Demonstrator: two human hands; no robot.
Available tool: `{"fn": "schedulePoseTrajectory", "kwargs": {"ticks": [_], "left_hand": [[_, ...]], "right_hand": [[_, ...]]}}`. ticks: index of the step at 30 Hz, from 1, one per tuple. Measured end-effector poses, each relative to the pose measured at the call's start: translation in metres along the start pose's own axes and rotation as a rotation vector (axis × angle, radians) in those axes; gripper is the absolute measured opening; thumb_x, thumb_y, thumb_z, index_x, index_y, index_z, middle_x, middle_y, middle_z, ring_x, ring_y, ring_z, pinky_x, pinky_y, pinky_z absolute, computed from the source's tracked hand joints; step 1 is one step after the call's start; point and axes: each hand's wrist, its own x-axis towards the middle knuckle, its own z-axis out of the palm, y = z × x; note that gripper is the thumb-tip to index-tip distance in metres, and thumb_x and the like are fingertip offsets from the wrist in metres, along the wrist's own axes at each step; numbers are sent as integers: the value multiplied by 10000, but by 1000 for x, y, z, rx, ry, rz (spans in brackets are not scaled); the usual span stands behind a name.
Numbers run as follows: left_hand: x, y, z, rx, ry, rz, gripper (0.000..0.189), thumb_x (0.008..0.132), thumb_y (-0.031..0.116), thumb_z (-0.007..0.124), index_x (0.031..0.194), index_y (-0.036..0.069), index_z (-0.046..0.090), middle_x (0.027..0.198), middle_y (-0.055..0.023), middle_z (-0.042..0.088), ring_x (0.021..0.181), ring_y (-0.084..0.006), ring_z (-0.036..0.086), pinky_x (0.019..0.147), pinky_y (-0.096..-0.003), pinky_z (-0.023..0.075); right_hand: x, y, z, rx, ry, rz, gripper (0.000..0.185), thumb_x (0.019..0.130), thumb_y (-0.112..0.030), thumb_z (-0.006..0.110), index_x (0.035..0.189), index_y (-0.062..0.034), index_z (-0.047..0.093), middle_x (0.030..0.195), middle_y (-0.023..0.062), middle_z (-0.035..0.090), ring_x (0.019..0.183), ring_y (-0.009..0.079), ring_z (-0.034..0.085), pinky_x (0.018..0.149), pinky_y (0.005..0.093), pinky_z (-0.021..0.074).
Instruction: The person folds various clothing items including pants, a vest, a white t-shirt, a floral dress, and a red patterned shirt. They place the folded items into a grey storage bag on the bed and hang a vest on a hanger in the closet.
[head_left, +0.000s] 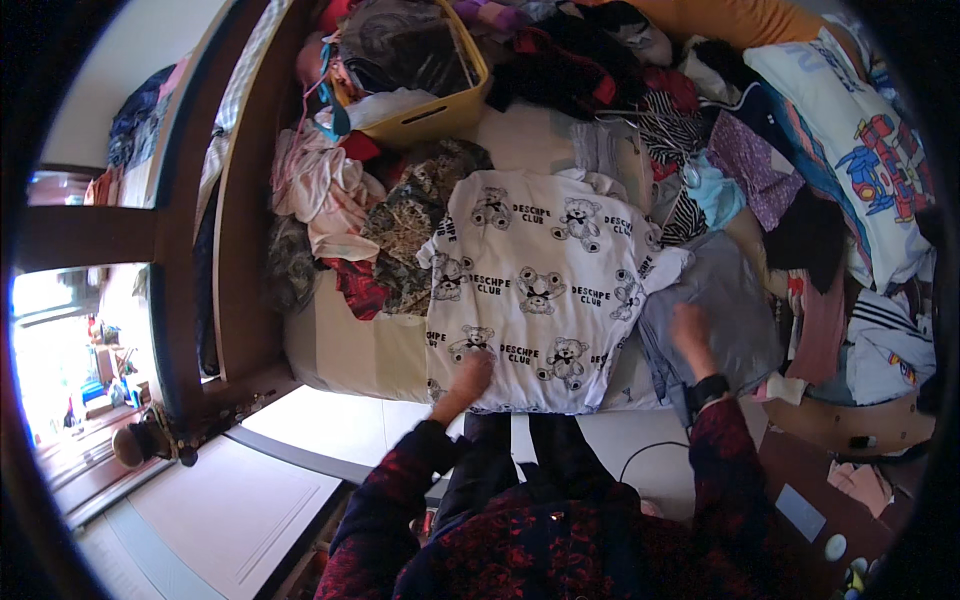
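A white shirt with printed teddy bears and lettering (536, 255) lies spread on the bed (337, 360), its lower edge towards me. My left hand (471, 375) is on the lower left part of the shirt, fingers bent; whether they pinch the cloth cannot be told. My right hand (691, 328) is to the right of the shirt, below its right sleeve, over a grey garment (720, 292). The fingers look curled, and I cannot tell whether they hold anything. A dark band is at the right wrist.
A yellow plastic basket (450, 112) full of clothes stands at the back left. Camouflage cloth (420, 217) and pink satin cloth (330, 195) lie left of the shirt. Clothes and a printed pillow (855, 150) are heaped at right. A wooden bed frame (247, 225) rises at left.
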Motion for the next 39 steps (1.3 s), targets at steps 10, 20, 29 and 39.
{"fn": "schedulePoseTrajectory", "kwargs": {"ticks": [10,20,29,39], "left_hand": [[65,-105,-83,-769,270,-543,324,691,134,693,964,13,568,829,-48,589,667,-149,534,572,-299,441],[33,-15,-164,-697,74,-447,189,842,215,598,833,27,617,704,8,577,586,-78,505,546,-237,420],[-26,98,-316,-987,505,-33,176,868,148,568,981,23,618,843,-9,615,743,-65,542,689,-214,429],[-79,128,-325,-841,764,39,238,860,187,587,980,-14,633,894,-11,607,739,-54,492,684,-184,387]], "right_hand": [[-20,-80,123,699,9,453,538,706,-441,643,874,65,577,874,282,594,848,451,555,736,475,450],[-41,-42,32,1263,-78,97,162,815,-160,554,865,-10,586,737,36,555,679,122,494,573,293,397],[-32,-11,-203,1752,268,12,233,893,-188,511,1018,1,563,1026,69,591,943,149,559,853,281,431],[-54,-50,-273,1144,527,-270,293,913,-213,486,1072,21,561,997,54,590,890,90,523,791,224,404]]}}
